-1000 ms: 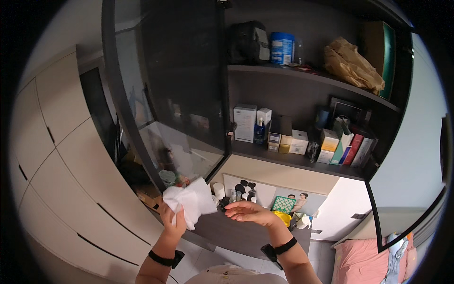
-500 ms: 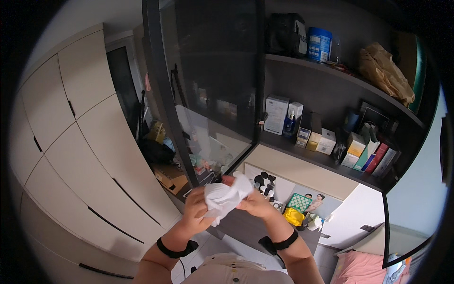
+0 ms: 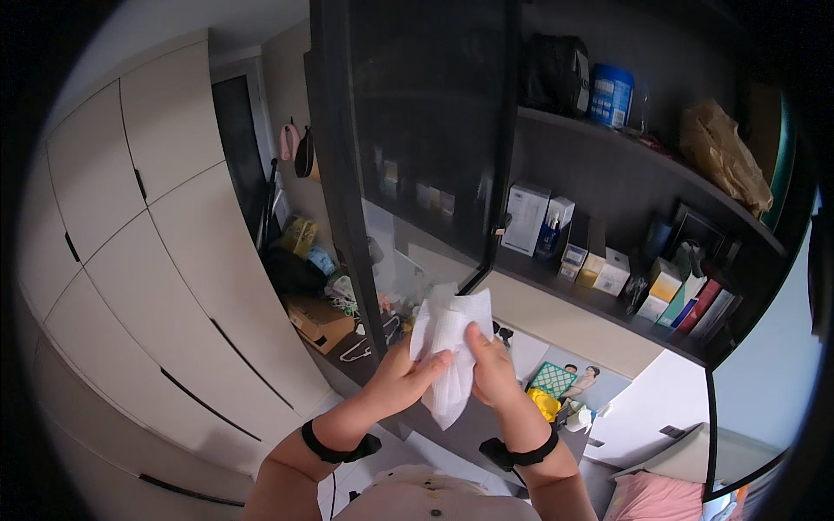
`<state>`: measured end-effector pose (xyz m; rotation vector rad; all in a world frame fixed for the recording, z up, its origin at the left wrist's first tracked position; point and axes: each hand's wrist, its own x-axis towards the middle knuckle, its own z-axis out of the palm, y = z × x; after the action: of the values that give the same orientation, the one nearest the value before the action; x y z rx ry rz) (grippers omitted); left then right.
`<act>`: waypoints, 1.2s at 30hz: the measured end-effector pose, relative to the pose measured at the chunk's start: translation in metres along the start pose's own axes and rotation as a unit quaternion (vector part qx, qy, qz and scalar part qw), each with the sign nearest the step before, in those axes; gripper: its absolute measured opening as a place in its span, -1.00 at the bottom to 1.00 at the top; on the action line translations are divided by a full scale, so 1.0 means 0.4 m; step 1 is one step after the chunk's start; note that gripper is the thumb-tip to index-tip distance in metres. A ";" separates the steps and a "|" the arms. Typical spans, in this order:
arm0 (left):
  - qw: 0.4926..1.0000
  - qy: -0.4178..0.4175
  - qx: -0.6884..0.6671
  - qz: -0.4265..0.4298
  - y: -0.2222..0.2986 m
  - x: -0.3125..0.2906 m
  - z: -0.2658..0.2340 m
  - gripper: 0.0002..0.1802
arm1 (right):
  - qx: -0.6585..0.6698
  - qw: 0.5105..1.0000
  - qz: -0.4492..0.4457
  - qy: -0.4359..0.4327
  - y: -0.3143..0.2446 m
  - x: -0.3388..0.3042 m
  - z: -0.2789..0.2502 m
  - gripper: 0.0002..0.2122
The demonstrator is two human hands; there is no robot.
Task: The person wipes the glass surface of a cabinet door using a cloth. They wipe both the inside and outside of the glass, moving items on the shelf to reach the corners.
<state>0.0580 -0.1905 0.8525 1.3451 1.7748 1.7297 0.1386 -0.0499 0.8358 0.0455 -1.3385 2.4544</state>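
A person's left hand (image 3: 401,380) and right hand (image 3: 495,372), close together, grip a crumpled white textured cloth (image 3: 453,334) before a dark-framed glass door's (image 3: 426,113) lower edge; a flat-panelled cream wardrobe (image 3: 182,286) stands well apart, left.

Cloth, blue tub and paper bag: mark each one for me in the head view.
Cloth (image 3: 453,331), head view: middle of its creased surface.
Blue tub (image 3: 612,95), head view: middle of its curved side.
Paper bag (image 3: 723,154), head view: middle of its crumpled side.
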 end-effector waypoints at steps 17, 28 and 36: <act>0.982 0.138 -0.078 0.102 -0.056 -0.006 0.014 -0.62 | 0.005 0.970 -0.061 0.233 -0.027 0.042 -0.098 -0.67; 0.870 0.332 -0.365 -0.001 -0.006 -0.107 -0.244 -0.74 | 0.155 0.937 -0.142 0.279 -0.050 0.089 -0.136 -0.64; 0.857 0.405 -0.302 0.100 -0.012 0.066 -0.169 -0.46 | -0.273 0.889 -0.369 0.000 0.101 0.173 0.125 -0.62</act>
<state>-0.0093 -0.2099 0.8727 0.5515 1.1794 2.9307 0.0540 -0.0916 0.8439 0.3441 -1.5864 1.4084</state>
